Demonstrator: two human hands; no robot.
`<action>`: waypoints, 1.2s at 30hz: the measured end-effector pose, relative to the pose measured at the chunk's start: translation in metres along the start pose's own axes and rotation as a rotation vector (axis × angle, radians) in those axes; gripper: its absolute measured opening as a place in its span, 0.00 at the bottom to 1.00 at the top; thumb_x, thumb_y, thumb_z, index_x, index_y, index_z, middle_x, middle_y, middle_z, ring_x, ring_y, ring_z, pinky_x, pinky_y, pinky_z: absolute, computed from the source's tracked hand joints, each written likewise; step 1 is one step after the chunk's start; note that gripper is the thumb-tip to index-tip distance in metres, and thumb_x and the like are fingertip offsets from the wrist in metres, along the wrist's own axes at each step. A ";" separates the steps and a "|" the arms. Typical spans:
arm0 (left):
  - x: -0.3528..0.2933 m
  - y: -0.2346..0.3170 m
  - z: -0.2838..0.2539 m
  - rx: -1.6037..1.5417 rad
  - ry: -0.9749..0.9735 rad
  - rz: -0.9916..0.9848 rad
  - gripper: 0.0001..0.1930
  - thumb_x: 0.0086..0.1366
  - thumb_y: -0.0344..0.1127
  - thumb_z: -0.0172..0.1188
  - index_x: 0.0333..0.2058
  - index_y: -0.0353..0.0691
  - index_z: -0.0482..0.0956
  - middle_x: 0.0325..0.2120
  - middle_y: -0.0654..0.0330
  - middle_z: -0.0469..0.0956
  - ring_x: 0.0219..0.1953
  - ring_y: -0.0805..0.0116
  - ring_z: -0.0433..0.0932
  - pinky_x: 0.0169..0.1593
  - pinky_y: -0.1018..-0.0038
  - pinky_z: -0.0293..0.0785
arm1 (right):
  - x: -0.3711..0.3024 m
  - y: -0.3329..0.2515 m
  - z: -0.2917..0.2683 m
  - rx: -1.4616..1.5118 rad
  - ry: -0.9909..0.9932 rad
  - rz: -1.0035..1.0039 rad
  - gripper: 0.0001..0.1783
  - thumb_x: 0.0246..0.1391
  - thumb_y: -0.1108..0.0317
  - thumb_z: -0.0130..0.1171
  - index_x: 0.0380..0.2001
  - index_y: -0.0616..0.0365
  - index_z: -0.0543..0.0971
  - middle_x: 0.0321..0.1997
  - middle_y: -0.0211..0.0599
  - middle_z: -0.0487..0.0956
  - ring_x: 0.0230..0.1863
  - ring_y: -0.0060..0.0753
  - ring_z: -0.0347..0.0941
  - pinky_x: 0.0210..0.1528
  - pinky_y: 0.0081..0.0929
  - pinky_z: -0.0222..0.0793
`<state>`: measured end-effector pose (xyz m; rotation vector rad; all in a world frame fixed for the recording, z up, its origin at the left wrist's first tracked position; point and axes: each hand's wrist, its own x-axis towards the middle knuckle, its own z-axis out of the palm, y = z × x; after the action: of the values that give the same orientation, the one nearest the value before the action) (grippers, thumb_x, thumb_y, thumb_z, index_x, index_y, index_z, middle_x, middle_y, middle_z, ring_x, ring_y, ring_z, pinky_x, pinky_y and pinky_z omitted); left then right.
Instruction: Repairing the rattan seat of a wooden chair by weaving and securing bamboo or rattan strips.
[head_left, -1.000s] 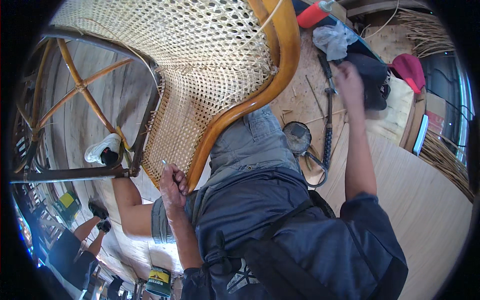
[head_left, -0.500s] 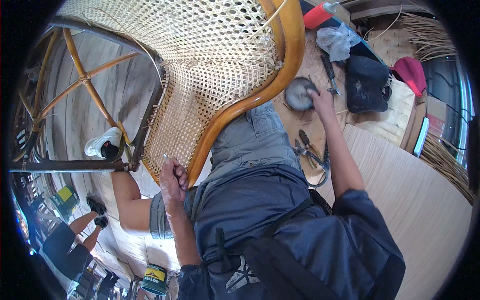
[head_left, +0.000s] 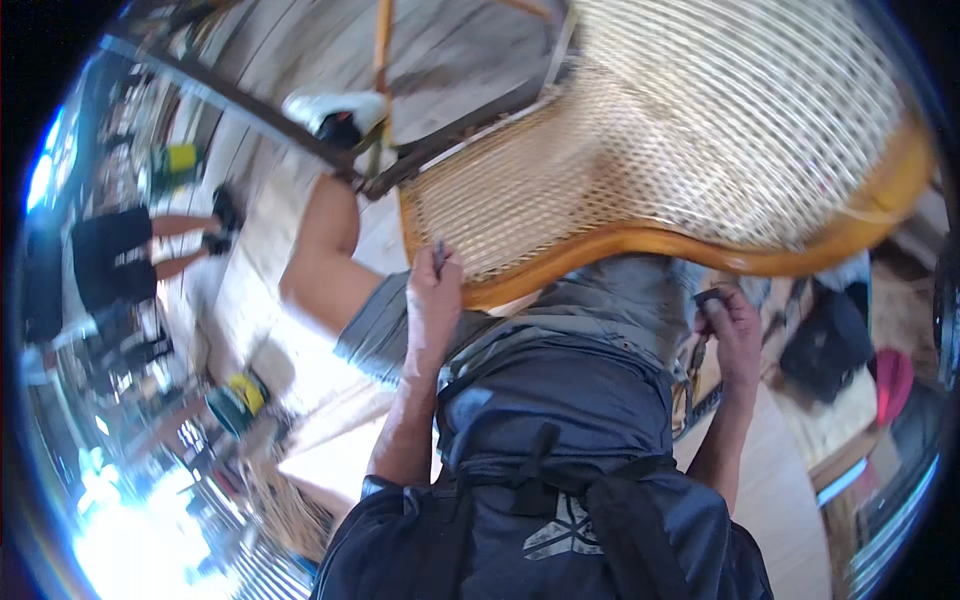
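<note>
A chair with a woven cane panel (head_left: 560,165) and a glossy honey-brown frame (head_left: 640,236) lies across my lap. My left hand (head_left: 432,290) is closed in a pinch beside the panel's near left corner, with a small thin greyish stick-like piece (head_left: 439,256) rising from the fingers. Near the frame's lower edge, over the right side of my lap, my right hand (head_left: 732,330) is closed on a small dark piece (head_left: 710,297). The blur hides exactly what either piece is. Behind the right hand, the pliers (head_left: 690,385) show only in part.
A black cap-like item (head_left: 828,345) and a red cap (head_left: 892,385) lie at right by a pale board (head_left: 785,490). Dark chair legs (head_left: 240,105) stand at upper left. Another person's legs (head_left: 185,225) and a green-yellow can (head_left: 237,402) are at left.
My right hand has left the round grey dish and come back toward my lap with a small dark piece. The view has swung left, so the chair appears further right.
</note>
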<state>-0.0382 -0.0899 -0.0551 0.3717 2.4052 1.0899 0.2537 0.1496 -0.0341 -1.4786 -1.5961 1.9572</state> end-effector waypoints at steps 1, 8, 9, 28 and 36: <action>-0.001 -0.005 0.001 -0.007 0.044 -0.029 0.14 0.62 0.41 0.53 0.40 0.38 0.69 0.23 0.61 0.73 0.21 0.66 0.72 0.26 0.72 0.70 | 0.009 -0.012 0.023 -0.021 -0.048 -0.004 0.07 0.54 0.72 0.52 0.35 0.62 0.75 0.19 0.27 0.71 0.20 0.17 0.66 0.22 0.15 0.61; 0.017 0.011 -0.013 0.464 0.081 0.006 0.21 0.58 0.40 0.56 0.48 0.36 0.70 0.33 0.48 0.77 0.35 0.52 0.77 0.41 0.65 0.72 | 0.132 -0.085 0.174 -0.463 -0.635 -0.220 0.10 0.56 0.72 0.51 0.41 0.61 0.75 0.21 0.28 0.72 0.21 0.15 0.67 0.23 0.16 0.64; 0.024 0.012 -0.014 0.459 0.020 -0.079 0.20 0.58 0.38 0.56 0.48 0.36 0.71 0.31 0.49 0.78 0.34 0.58 0.77 0.41 0.69 0.72 | 0.149 -0.088 0.187 -0.506 -0.637 -0.251 0.10 0.56 0.72 0.51 0.41 0.61 0.75 0.21 0.28 0.73 0.21 0.16 0.67 0.23 0.16 0.64; 0.027 0.038 -0.067 -0.432 0.141 -0.144 0.15 0.67 0.40 0.50 0.40 0.33 0.75 0.20 0.69 0.69 0.23 0.86 0.64 0.26 0.88 0.59 | 0.076 -0.100 0.111 -0.589 -0.885 0.115 0.11 0.53 0.72 0.55 0.40 0.58 0.75 0.28 0.26 0.74 0.24 0.14 0.71 0.24 0.15 0.66; -0.003 0.031 -0.037 -0.609 0.030 -0.275 0.18 0.69 0.45 0.44 0.44 0.34 0.72 0.20 0.70 0.63 0.17 0.84 0.58 0.18 0.87 0.54 | 0.012 0.063 -0.124 -0.517 0.285 0.051 0.11 0.52 0.71 0.55 0.39 0.62 0.76 0.29 0.30 0.75 0.35 0.25 0.71 0.40 0.20 0.66</action>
<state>-0.0531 -0.0948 -0.0094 -0.1760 1.9376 1.6095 0.3706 0.2098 -0.0817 -1.8905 -2.0301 1.3230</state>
